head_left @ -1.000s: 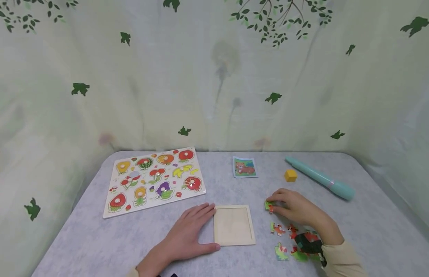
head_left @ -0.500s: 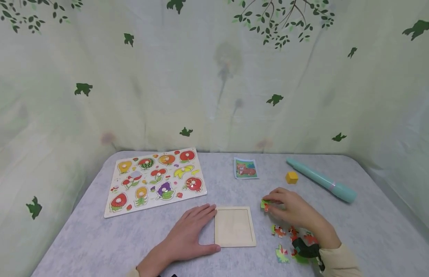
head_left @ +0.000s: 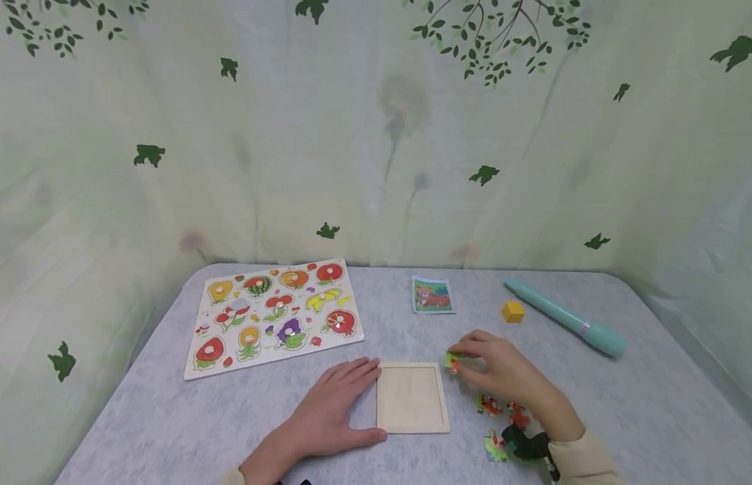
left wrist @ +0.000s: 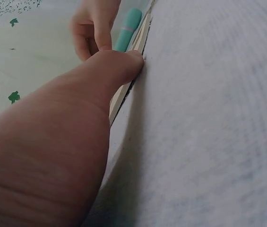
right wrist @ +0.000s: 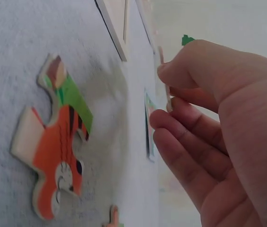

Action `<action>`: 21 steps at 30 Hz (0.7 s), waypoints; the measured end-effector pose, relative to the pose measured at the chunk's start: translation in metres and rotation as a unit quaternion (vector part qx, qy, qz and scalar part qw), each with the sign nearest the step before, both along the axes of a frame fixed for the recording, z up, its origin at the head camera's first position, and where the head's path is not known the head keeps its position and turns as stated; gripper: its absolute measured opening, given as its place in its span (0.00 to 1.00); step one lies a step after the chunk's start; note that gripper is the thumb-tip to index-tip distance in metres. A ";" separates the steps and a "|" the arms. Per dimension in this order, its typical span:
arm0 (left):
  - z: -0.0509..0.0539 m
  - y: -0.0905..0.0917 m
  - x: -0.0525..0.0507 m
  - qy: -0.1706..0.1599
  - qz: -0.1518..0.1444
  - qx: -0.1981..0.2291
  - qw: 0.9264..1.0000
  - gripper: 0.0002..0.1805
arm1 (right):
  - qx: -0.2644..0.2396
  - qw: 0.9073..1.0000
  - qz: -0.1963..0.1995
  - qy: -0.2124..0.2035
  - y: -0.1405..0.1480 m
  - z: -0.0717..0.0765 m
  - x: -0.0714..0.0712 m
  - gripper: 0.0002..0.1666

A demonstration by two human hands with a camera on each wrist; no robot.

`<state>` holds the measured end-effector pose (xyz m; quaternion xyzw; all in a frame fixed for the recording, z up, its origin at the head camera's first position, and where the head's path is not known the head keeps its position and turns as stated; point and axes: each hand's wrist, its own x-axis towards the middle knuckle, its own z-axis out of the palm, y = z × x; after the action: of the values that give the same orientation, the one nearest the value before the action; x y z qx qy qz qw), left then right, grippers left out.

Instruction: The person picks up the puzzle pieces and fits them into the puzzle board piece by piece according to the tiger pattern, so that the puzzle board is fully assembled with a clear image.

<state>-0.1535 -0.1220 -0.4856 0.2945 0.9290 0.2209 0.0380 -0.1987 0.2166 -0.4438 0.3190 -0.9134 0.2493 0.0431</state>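
A square wooden puzzle frame (head_left: pixel 412 399), bare inside, lies flat on the table. My left hand (head_left: pixel 333 411) rests at its left side, fingers straight, with fingertips and thumb touching the rim. Just off the frame's upper right corner, my right hand (head_left: pixel 500 367) pinches a green and orange jigsaw piece (head_left: pixel 451 362) between thumb and fingers. In the right wrist view that piece shows only as a thin edge, held above the table. Below the right hand lie several loose pieces, among them an orange tiger piece (right wrist: pixel 60 146) and a green one (head_left: pixel 494 446). The right wrist partly covers others.
A fruit peg puzzle board (head_left: pixel 275 316) lies at the left. Toward the back are a small picture card (head_left: pixel 433 295), a yellow cube (head_left: pixel 513 312) and a teal pen-shaped tube (head_left: pixel 567 318). A patterned curtain (head_left: pixel 376 135) hangs behind the table.
My right hand has moved left with the pinched jigsaw piece, toward the wooden frame. The left hand stays at the frame's left edge.
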 end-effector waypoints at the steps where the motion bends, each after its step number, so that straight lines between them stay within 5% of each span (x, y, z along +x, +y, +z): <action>1: 0.000 0.000 0.000 -0.001 0.000 0.001 1.000 0.53 | 0.000 1.000 -0.002 0.003 -0.001 -0.001 0.000 0.14; 21: 0.001 0.001 -0.001 -0.004 -0.001 -0.007 1.000 0.53 | -0.033 0.999 0.003 0.020 -0.032 -0.004 0.004 0.15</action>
<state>-0.1547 -0.1214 -0.4851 0.2940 0.9301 0.2158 0.0435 -0.1947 0.1844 -0.4475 0.3251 -0.9026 0.2731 0.0709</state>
